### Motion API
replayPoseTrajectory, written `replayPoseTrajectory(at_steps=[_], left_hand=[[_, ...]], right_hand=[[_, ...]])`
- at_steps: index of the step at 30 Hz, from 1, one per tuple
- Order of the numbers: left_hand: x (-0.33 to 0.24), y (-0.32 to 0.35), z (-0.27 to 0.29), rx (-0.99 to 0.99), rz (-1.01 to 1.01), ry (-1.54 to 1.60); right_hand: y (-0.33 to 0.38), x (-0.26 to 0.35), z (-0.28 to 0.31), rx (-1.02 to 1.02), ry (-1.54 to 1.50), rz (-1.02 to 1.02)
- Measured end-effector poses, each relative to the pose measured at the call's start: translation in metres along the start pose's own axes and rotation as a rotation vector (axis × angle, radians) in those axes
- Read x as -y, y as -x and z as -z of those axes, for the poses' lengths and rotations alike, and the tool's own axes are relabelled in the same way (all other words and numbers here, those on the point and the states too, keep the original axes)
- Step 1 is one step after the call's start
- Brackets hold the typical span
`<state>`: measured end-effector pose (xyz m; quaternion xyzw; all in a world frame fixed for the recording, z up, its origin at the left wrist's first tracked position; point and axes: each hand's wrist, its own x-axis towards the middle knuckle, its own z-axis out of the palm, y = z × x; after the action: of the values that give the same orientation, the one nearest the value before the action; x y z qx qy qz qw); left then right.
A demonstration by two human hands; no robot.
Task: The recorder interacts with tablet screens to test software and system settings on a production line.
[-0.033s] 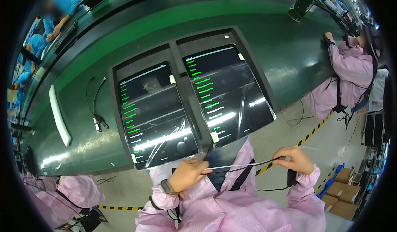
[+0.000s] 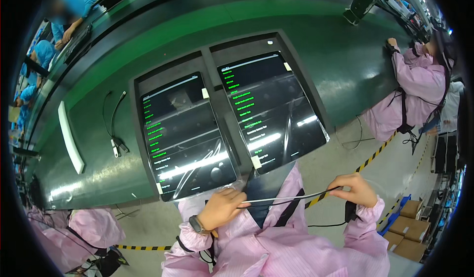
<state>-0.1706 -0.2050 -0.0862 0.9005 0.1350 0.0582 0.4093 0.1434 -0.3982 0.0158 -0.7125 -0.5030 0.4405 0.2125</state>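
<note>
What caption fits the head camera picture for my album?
Left hand and right hand hold thin cords near two lit tablets in a dark tray.

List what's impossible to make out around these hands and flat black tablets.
Head view: the palm of the left hand, hidden by its back.
Head view: the thin black cable inside the right hand, covered by fingers.
Head view: undersides of the left black rectangular tablet and right black rectangular tablet, hidden as both lie face up.
Head view: the pink-clothed person at lower left, partly cut off by the dark rim.
</note>
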Motion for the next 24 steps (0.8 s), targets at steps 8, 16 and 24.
replayPoseTrajectory(at_steps=[8,16,24], left_hand=[[0.004,0.031,0.007,-0.025,0.082,0.004],[-0.086,-0.005,0.075,-0.066,-0.385,0.643],[-0.184,-0.046,0.103,-0.454,-1.041,1.709]], right_hand=[[0.017,0.005,0.027,-0.058,0.172,0.059],[-0.028,0.044,-0.003,-0.03,0.183,0.433],[-0.067,0.067,-0.055,0.128,0.213,0.575]])
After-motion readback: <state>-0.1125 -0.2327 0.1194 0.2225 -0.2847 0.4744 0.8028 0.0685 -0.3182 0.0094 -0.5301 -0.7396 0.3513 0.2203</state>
